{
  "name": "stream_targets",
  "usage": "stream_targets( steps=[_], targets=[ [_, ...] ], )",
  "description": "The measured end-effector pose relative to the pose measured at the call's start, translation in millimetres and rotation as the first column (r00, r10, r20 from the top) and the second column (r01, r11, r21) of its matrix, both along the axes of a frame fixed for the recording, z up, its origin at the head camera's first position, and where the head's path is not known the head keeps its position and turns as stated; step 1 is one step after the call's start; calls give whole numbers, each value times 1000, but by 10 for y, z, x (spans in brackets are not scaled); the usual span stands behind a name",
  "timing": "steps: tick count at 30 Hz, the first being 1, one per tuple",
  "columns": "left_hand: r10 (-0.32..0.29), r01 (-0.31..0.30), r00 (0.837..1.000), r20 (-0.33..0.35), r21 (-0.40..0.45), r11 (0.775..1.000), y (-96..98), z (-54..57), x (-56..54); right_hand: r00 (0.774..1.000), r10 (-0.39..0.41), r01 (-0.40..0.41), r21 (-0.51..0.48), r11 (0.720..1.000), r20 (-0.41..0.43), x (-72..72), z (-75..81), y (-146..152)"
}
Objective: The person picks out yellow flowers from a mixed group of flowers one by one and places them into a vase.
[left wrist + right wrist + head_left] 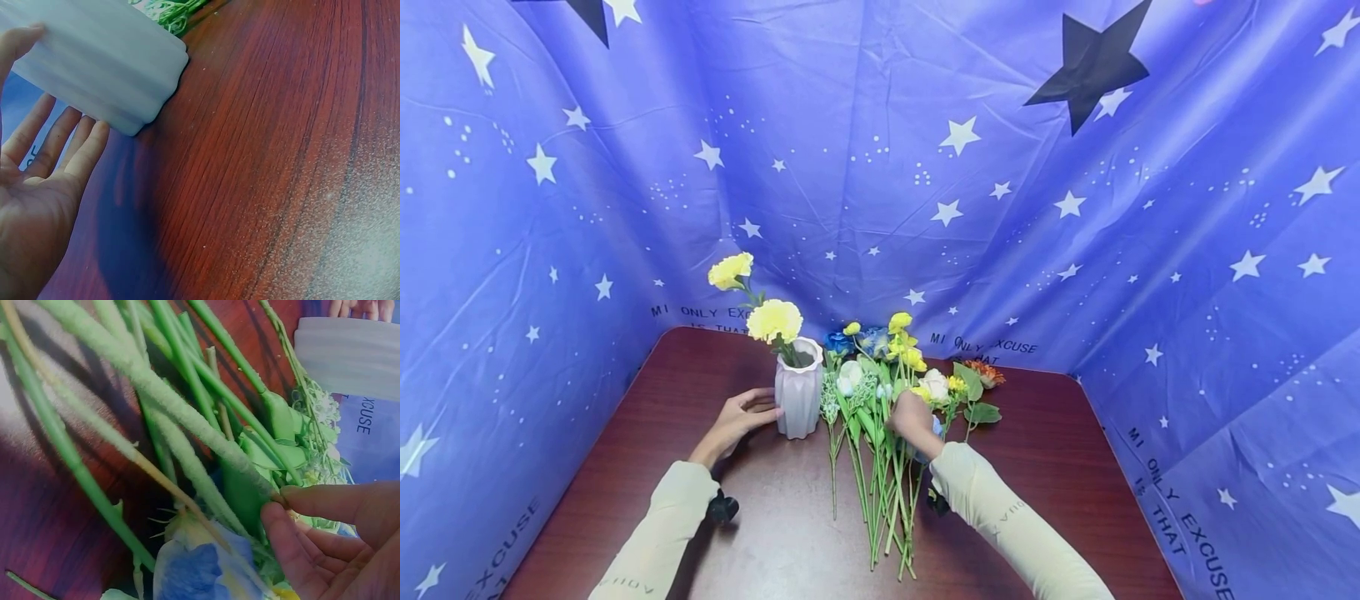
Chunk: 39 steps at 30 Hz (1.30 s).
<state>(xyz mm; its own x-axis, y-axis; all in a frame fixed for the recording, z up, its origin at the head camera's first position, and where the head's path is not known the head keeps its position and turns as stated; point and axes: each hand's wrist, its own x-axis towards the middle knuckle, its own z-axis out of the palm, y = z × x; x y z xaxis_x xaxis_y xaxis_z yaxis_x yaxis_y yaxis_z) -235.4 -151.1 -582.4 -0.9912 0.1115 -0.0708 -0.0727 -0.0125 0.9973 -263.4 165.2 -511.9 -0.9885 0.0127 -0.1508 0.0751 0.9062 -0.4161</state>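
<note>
A pale, fluted vase [797,400] stands upright on the table, holding two yellow carnations [775,321]. My left hand [741,421] touches its left side; in the left wrist view the thumb lies on the vase wall [112,62] and the fairly straight fingertips meet its edge. Right of the vase lies a pile of artificial flowers, their green stems [880,500] pointing towards me. Over this pile, my right hand [913,419] pinches a fuzzy green flower stem [200,425] between thumb and forefinger. Which bloom that stem carries cannot be told.
Blue blooms [838,342], yellow blooms [902,342], a white bloom [850,377] and an orange bloom [985,372] lie in the pile. A blue star-patterned cloth [850,208] rises around the brown table [1037,500] at the back and sides.
</note>
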Motion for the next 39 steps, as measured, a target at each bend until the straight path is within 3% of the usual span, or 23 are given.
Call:
stream_targets(
  steps=[7,18,30,39],
  targets=[
    [2,-2,1000,2,13,1000,5,9,1,999,-37,38,-76,996,14,-19,62,-13],
    [3,-3,1000,2,13,1000,4,-5,-7,990,-39,71,-235,969,137,-47,161,2],
    [8,-8,1000,-3,21,1000,4,-25,-15,977,-93,182,-515,837,193,-1,265,-83],
    [7,-7,1000,-5,17,1000,0,-29,-19,976,-121,207,-578,789,183,22,308,-145]
  ],
)
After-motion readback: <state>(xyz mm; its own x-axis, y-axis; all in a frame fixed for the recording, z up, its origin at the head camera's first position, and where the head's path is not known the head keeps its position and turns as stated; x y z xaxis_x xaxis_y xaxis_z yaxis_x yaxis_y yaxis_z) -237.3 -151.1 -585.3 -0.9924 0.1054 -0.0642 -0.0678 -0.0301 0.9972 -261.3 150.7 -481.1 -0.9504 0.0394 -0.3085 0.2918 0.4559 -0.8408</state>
